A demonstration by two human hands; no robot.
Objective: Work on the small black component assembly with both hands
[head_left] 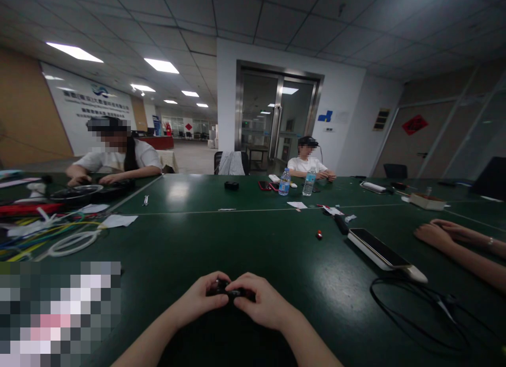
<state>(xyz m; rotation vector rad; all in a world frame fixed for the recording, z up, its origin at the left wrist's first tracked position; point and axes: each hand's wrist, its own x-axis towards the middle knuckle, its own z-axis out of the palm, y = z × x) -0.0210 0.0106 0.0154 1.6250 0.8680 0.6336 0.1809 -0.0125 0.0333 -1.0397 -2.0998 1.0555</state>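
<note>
A dark object point(236, 292), low at the near middle of the table point(177, 261), is pinched between the fingers of the left hand point(211, 298) and right hand point(259, 303). Judged light, stiff, possibly slippery; best gripped by its ends.

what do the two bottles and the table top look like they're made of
Both bottles: probably thin, glossy clear plastic, since they look see-through with printed labels. Table top: smooth, dark green, semi-gloss, reflecting the lights; laminate or painted board, hard to tell.
</note>
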